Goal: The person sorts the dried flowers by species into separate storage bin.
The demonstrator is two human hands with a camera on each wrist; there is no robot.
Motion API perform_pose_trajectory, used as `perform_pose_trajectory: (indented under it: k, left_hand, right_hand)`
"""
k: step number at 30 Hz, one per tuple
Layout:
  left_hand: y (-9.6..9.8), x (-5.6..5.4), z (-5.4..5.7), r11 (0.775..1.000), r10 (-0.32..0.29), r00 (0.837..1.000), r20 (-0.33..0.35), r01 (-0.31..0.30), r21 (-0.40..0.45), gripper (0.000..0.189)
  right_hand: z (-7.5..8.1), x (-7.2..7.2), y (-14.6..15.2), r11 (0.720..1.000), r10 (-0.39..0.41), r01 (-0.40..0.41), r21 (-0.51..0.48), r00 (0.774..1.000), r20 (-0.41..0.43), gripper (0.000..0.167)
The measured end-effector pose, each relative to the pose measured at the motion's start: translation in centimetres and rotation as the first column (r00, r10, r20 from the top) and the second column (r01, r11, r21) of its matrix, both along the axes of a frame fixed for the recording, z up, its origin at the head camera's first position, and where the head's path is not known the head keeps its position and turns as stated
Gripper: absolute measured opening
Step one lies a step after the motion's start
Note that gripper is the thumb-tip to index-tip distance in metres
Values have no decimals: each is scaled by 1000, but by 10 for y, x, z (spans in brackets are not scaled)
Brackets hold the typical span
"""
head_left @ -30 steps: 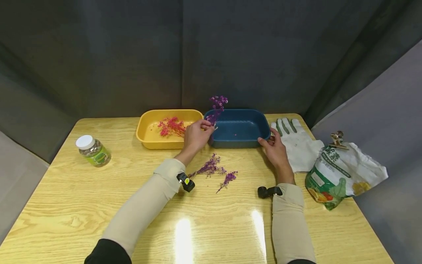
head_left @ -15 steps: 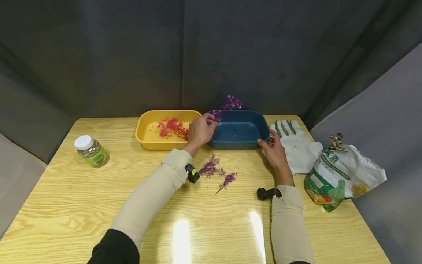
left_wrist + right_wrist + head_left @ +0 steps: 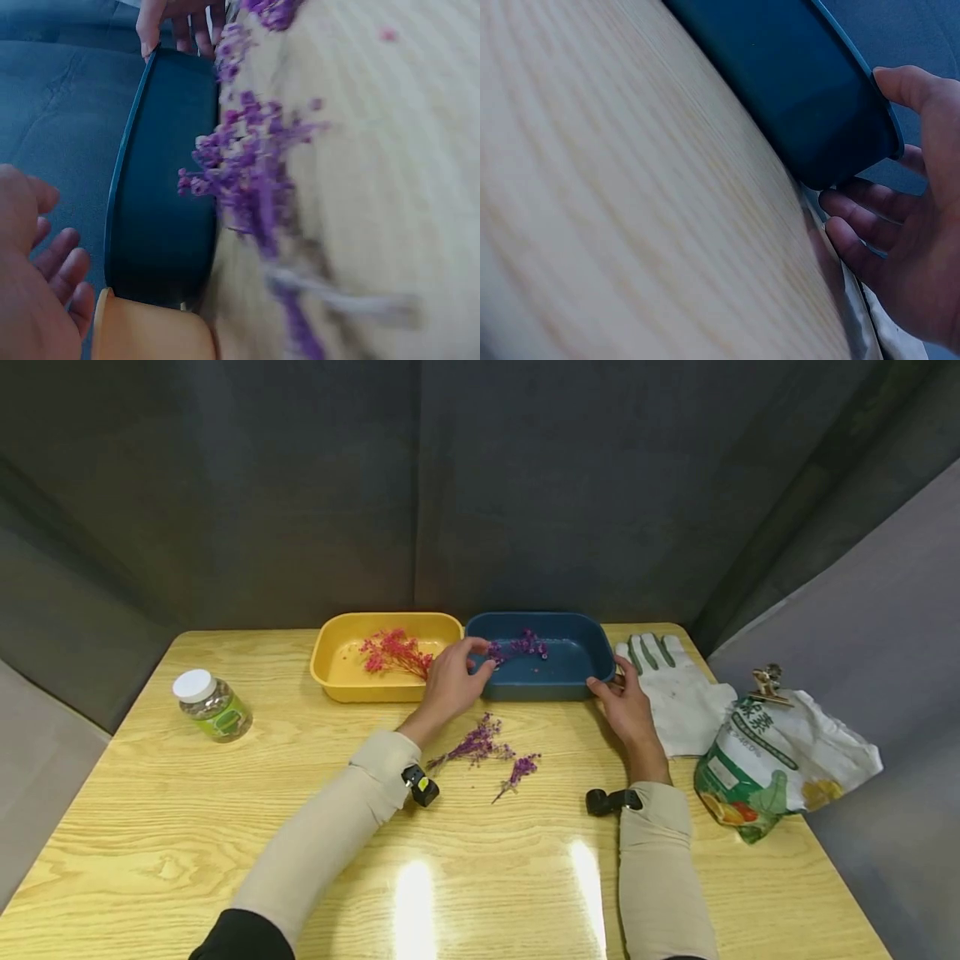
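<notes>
In the head view, my left hand (image 3: 453,678) is over the spot where the two trays meet, its fingers loosely bent and holding nothing. A purple dried flower sprig (image 3: 529,644) lies inside the dark blue tray (image 3: 543,690), just right of its fingertips. My right hand (image 3: 628,706) grips that tray's right front corner; the right wrist view shows the thumb on the rim (image 3: 862,60) and the other fingers around the end. To the left, the yellow tray (image 3: 367,692) holds pink dried flowers (image 3: 393,652), whose stems are partly behind my left hand.
Two more purple sprigs, a larger one (image 3: 476,743) and a smaller one (image 3: 521,767), lie in front of the trays. A white-lidded jar (image 3: 215,706) stands at left. White gloves (image 3: 678,702) and a clipped bag (image 3: 772,756) are at right. A dark curtain (image 3: 480,485) hangs behind the table.
My left hand carried the purple sprig rightward over the blue tray, let it go there and drew back slightly. The sprig now lies inside. My right hand stays on the tray's corner.
</notes>
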State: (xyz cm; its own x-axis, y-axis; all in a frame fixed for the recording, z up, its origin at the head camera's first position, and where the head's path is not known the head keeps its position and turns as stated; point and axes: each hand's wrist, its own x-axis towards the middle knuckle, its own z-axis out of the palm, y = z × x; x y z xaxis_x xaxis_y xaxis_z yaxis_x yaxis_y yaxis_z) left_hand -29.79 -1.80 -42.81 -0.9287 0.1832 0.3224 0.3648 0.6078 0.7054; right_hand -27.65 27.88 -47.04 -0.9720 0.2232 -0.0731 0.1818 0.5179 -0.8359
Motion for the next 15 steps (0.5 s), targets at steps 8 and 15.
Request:
perform_pose_trajectory:
  k: [8,15]
  left_hand:
    - [-15,27,-18,993,-76,996,-54,80,85,28]
    - [-26,45,-27,993,-108,994,-12,108,42,31]
  right_hand:
    - [0,2,0,1000,9,-9,11,1000,11,82]
    - [-1,1,0,1000,0,0,14,1000,-20,82]
